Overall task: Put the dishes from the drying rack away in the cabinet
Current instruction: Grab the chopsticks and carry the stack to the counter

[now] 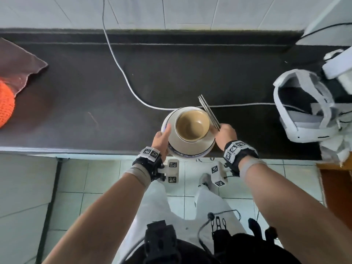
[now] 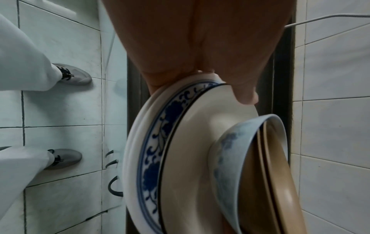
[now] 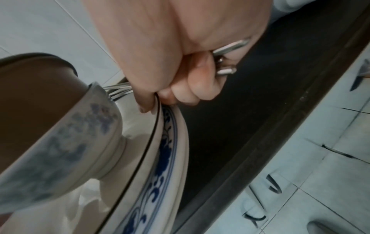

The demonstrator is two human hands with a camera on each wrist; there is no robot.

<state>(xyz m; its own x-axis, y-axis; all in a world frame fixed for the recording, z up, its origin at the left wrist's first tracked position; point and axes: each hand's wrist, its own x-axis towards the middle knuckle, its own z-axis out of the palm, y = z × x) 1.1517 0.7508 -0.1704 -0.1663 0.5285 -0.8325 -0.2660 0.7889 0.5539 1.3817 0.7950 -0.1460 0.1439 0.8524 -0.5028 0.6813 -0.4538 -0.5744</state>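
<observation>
A stack of white plates with a blue-patterned rim (image 1: 190, 148) hangs over the front edge of the dark counter. On it stands a blue-and-white bowl (image 1: 192, 126) with a tan inside. My left hand (image 1: 162, 138) grips the stack's left rim, thumb on top (image 2: 244, 91), fingers underneath. My right hand (image 1: 225, 135) pinches the right rim (image 3: 166, 150) and also clasps several metal chopsticks (image 1: 208, 111), which point away over the counter. In the wrist views the plates (image 2: 152, 142) and the bowl (image 3: 60, 142) fill the frame.
The dark counter (image 1: 95, 92) runs left to right with a white cable (image 1: 122, 69) across it. A brown cloth (image 1: 19, 61) and an orange knitted item (image 1: 5, 103) lie far left, a white headset (image 1: 304, 111) at the right. Cabinet fronts with dark handles (image 3: 274, 183) sit below.
</observation>
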